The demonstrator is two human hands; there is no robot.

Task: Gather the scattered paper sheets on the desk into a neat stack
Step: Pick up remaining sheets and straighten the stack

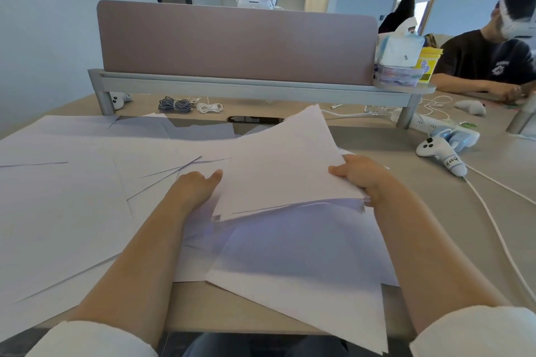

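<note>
Above the middle of the counter (435, 211), the right hand (356, 175) pinches a thin bundle of sheets (284, 165) at its right edge, thumb on top, holding it tilted off the surface. The left hand (197, 185) sits at the bundle's left edge with its thumb showing and its fingers hidden beneath, so I cannot tell whether it grips. To the left, loose sheets (72, 197) lie overlapped, and one large sheet (304, 284) overhangs the near edge. Paper this light is probably floppy and slippery, so it is best held at two opposite edges.
</note>
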